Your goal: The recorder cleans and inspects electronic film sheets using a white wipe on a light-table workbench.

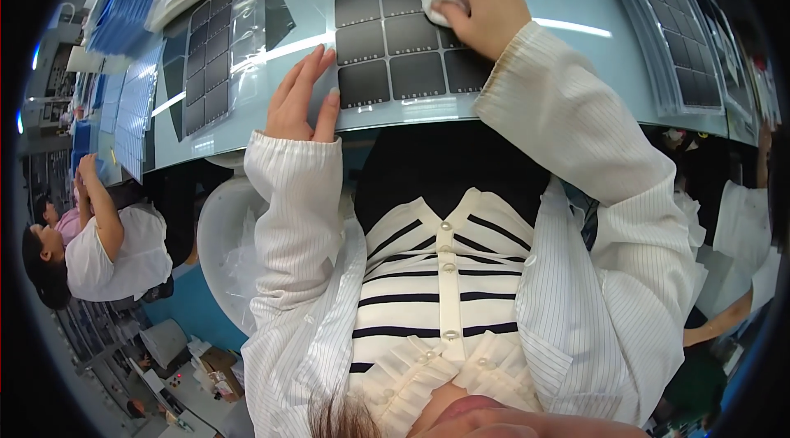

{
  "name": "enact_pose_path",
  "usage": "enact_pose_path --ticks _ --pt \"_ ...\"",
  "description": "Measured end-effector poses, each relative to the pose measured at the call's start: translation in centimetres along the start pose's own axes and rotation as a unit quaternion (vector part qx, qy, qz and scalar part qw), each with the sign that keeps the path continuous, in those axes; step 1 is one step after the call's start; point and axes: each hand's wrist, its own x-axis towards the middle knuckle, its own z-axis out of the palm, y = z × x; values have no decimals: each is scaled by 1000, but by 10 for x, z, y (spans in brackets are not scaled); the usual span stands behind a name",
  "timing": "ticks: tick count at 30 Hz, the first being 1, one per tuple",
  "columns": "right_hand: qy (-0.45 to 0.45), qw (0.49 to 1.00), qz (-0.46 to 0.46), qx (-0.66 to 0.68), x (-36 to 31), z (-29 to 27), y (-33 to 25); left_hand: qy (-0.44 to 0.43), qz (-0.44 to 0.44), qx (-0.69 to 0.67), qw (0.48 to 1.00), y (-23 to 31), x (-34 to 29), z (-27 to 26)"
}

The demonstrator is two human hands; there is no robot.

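A clear-edged sheet of dark, rounded square panels (415,74) lies on the glass-topped table in front of me. My right hand (485,10) presses a crumpled white cloth or tissue (438,2) onto the panels near the sheet's middle, its fingers closed round it. At the sheet's left edge rests my left hand (303,99), palm down with fingers stretched out and the fingertips at the border. Part of the sheet's right side is hidden under my right hand and sleeve.
Similar dark-panelled sheets lie at the left (207,68), and a stack of them (679,51) stands at the right. Blue sheets (127,2) pile up at the far left. A white bin (222,249) sits below the table edge. A person (115,249) works at the left.
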Motion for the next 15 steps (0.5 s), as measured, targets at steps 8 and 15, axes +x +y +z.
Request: enact_pose_path --ticks 8,15 --pt "-9 1000 25 8 6 -2 -12 -2 -4 -12 1000 -5 -2 -3" --pt "-23 1000 14 14 11 7 -19 -16 26 -48 998 -12 -3 -5"
